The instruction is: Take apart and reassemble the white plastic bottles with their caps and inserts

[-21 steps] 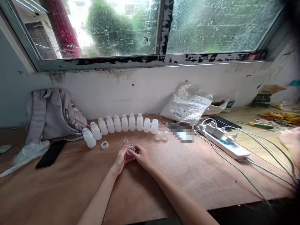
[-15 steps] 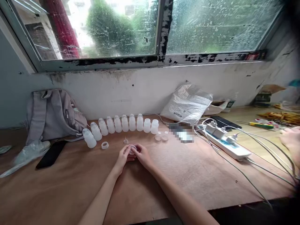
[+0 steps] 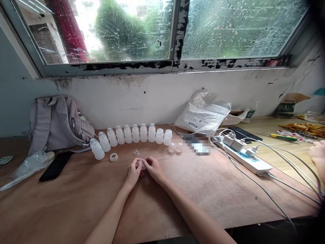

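Note:
My left hand (image 3: 134, 170) and my right hand (image 3: 153, 169) meet over the brown table, both closed on a small whitish bottle ring (image 3: 143, 164). The fingers cover most of it. Just beyond them a clear bottle teat (image 3: 136, 153) rests on the tabletop with its tip up. A white bottle ring (image 3: 113, 157) lies flat to the left. Two clear, round, teat-like pieces (image 3: 171, 148) sit side by side to the right. Behind runs a curved row of frosted baby bottles (image 3: 128, 134); most have a clear dome on top, while the two rightmost bottles (image 3: 163, 137) have none.
At left are a grey backpack (image 3: 54, 125), a black phone (image 3: 56, 166) and a plastic bag (image 3: 33, 166). A white power strip (image 3: 254, 162) with plugs and trailing cables lies at right, near a silver bag (image 3: 204, 112). Another person's hand (image 3: 318, 154) shows at the right edge.
My fingers have shifted around the ring, which now shows less and appears tilted. The other person's hand has moved slightly to the right and down.

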{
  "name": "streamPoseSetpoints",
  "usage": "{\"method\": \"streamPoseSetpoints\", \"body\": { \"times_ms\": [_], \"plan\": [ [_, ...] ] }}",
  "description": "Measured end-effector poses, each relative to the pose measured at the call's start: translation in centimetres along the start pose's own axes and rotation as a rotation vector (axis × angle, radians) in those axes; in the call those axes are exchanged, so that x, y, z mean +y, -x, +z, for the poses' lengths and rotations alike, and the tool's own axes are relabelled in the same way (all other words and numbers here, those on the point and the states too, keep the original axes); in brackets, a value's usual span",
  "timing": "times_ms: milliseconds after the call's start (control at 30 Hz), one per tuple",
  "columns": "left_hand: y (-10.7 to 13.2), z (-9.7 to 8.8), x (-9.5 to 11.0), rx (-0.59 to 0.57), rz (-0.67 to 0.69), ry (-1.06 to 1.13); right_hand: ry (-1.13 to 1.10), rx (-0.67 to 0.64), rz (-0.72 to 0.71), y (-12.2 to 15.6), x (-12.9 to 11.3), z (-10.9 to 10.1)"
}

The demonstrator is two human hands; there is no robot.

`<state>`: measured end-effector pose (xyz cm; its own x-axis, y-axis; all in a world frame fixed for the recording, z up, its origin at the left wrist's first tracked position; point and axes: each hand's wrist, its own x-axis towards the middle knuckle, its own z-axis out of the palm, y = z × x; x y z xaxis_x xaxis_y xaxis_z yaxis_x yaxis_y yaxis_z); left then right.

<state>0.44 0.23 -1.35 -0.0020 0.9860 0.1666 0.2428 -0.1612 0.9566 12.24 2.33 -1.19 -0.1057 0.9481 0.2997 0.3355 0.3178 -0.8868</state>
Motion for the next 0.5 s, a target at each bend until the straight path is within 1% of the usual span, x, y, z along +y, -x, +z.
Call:
{"method": "streamPoseSetpoints", "body": {
  "times_ms": [267, 333, 433, 500],
  "plan": [
    [0.00, -0.37, 0.30, 0.026, 0.001, -0.079, 0.022, 0.006, -0.061, 0.29, -0.17, 0.23],
    [-0.03, -0.38, 0.22, 0.037, -0.007, -0.081, 0.003, 0.001, -0.046, 0.23, -0.15, 0.17],
    [-0.08, -0.26, 0.11, 0.060, 0.000, -0.073, -0.058, -0.054, -0.009, 0.05, 0.04, 0.03],
    [-0.10, -0.14, 0.04, 0.043, 0.017, -0.058, -0.099, -0.072, 0.005, -0.10, 0.31, -0.03]
  ]
}}
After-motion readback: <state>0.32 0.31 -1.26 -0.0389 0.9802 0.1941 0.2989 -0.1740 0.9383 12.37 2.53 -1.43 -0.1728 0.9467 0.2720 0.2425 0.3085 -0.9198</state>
